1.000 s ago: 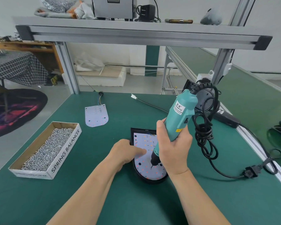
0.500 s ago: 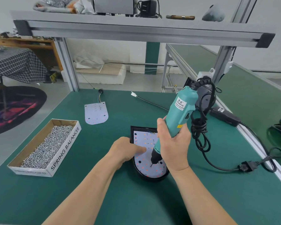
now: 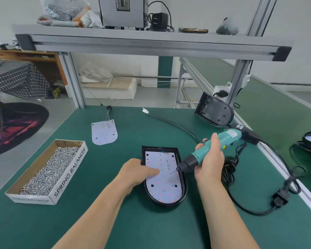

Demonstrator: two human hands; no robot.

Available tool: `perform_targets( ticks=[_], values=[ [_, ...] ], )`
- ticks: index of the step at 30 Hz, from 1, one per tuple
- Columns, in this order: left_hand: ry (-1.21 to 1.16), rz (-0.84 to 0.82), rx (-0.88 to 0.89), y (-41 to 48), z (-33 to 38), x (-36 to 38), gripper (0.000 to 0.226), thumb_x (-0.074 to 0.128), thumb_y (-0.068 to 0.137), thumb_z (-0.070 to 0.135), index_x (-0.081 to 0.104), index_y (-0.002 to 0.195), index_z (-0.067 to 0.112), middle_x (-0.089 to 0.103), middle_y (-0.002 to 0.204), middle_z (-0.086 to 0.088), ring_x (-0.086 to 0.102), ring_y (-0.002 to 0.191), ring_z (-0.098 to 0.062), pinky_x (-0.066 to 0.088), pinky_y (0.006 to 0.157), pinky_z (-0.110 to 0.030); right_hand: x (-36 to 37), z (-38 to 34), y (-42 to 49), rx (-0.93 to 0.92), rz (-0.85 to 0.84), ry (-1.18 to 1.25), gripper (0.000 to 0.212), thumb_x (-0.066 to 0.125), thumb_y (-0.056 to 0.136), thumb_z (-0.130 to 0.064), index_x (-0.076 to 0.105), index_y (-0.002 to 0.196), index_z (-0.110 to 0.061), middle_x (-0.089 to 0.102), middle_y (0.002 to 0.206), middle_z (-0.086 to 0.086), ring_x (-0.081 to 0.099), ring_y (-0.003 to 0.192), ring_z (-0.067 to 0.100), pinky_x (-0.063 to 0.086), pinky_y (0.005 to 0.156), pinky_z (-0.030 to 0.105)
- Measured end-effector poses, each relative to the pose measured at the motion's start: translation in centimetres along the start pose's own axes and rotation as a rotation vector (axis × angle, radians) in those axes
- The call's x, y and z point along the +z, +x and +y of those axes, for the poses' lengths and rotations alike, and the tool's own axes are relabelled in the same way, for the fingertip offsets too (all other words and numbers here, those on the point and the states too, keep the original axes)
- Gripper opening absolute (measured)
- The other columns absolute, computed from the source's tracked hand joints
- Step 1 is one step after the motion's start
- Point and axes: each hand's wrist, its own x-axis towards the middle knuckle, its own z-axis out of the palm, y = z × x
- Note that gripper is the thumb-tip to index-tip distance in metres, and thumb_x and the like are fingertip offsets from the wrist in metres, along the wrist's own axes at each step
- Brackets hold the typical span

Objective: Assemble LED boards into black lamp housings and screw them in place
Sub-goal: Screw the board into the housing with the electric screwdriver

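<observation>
Head view: right hand point(image 3: 210, 162), fingers clamped round the electric screwdriver point(image 3: 221, 143), has tipped it off vertical toward three o'clock. The left hand point(image 3: 138, 171) pins the LED board point(image 3: 162, 182) with one fingertip inside the black housing point(image 3: 185, 186), mid-table. That screw looks driven; another likely follows.

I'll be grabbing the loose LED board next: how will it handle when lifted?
The loose board looks thin and lies flat on the table, so it is probably light and hard to pinch up; sliding it to an edge may help. Its wire bundle at the far end looks floppy and will likely dangle or snag.
</observation>
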Motion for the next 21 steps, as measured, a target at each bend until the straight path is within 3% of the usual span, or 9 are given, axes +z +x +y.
perform_targets(
  ticks=[4, 8, 11, 13, 15, 17, 19, 21],
  values=[
    [-0.014, 0.023, 0.008, 0.1, -0.3, 0.0, 0.047, 0.078, 0.053, 0.039, 0.076, 0.093, 0.013, 0.078, 0.094, -0.002, 0.073, 0.093, -0.022, 0.057, 0.093, -0.040, -0.8, 0.8, 1.2, 0.054, -0.004, -0.069, 0.028, 0.061, 0.098, -0.039, 0.051, 0.083, -0.017, 0.056, 0.050, -0.011, 0.052, 0.046, 0.007, 0.041, 0.045, 0.019],
    [-0.030, 0.058, 0.052, 0.2, -1.1, 0.3, 0.028, 0.082, 0.072, 0.034, 0.073, 0.090, 0.015, 0.076, 0.090, 0.002, 0.072, 0.086, -0.018, 0.058, 0.081, -0.036, -1.0, 1.8, 1.3, 0.145, 0.007, -0.086, 0.029, 0.062, 0.097, -0.041, 0.052, 0.084, -0.017, 0.055, 0.049, -0.009, 0.052, 0.044, 0.007, 0.043, 0.046, 0.021],
    [-0.039, 0.101, 0.021, 0.0, -1.1, 0.1, 0.042, 0.076, 0.080, 0.052, 0.056, 0.081, 0.016, 0.061, 0.078, 0.008, 0.054, 0.063, -0.012, 0.039, 0.052, -0.027, -1.3, 1.7, 1.5, 0.180, 0.014, -0.086, 0.030, 0.062, 0.097, -0.042, 0.052, 0.086, -0.016, 0.054, 0.048, -0.008, 0.053, 0.045, 0.007, 0.044, 0.052, 0.026],
    [-0.089, 0.138, -0.025, 0.0, -1.1, -0.3, 0.052, 0.066, 0.084, 0.062, 0.043, 0.076, 0.016, 0.045, 0.066, 0.006, 0.038, 0.054, -0.015, 0.029, 0.048, -0.026, -1.3, 1.6, 1.5, 0.187, 0.022, -0.097, 0.030, 0.062, 0.097, -0.042, 0.052, 0.087, -0.016, 0.054, 0.048, -0.008, 0.054, 0.045, 0.007, 0.044, 0.055, 0.029],
    [-0.295, 0.156, -0.033, 0.4, -1.4, -1.0, 0.038, 0.057, 0.096, 0.045, 0.048, 0.082, 0.012, 0.053, 0.065, -0.002, 0.044, 0.051, -0.017, 0.036, 0.048, -0.024, -1.2, 1.5, 1.5, 0.191, 0.021, -0.103, 0.029, 0.062, 0.098, -0.041, 0.052, 0.086, -0.016, 0.055, 0.047, -0.008, 0.053, 0.045, 0.007, 0.043, 0.055, 0.030],
    [-0.591, 0.156, -0.049, 0.4, -1.7, -1.9, 0.012, 0.046, 0.101, 0.007, 0.054, 0.097, -0.001, 0.065, 0.086, -0.018, 0.062, 0.067, -0.024, 0.050, 0.059, -0.028, -1.1, 1.5, 1.4, 0.195, 0.019, -0.105, 0.029, 0.062, 0.098, -0.041, 0.052, 0.085, -0.016, 0.055, 0.047, -0.008, 0.053, 0.044, 0.007, 0.043, 0.056, 0.030],
    [-0.699, 0.137, -0.047, 0.4, -2.4, -2.6, 0.019, 0.039, 0.094, -0.016, 0.053, 0.102, -0.008, 0.064, 0.102, -0.028, 0.069, 0.086, -0.032, 0.054, 0.071, -0.031, -1.1, 1.5, 1.4, 0.198, 0.024, -0.106, 0.029, 0.062, 0.097, -0.041, 0.053, 0.084, -0.017, 0.055, 0.047, -0.008, 0.054, 0.044, 0.007, 0.043, 0.057, 0.030],
    [-0.683, 0.119, -0.031, 0.2, -3.1, -2.8, 0.024, 0.038, 0.091, -0.022, 0.055, 0.101, -0.009, 0.065, 0.104, -0.030, 0.071, 0.090, -0.032, 0.054, 0.074, -0.030, -1.1, 1.5, 1.4, 0.197, 0.026, -0.104, 0.029, 0.063, 0.097, -0.041, 0.053, 0.084, -0.017, 0.055, 0.047, -0.009, 0.053, 0.044, 0.007, 0.043, 0.057, 0.030]
  ],
)
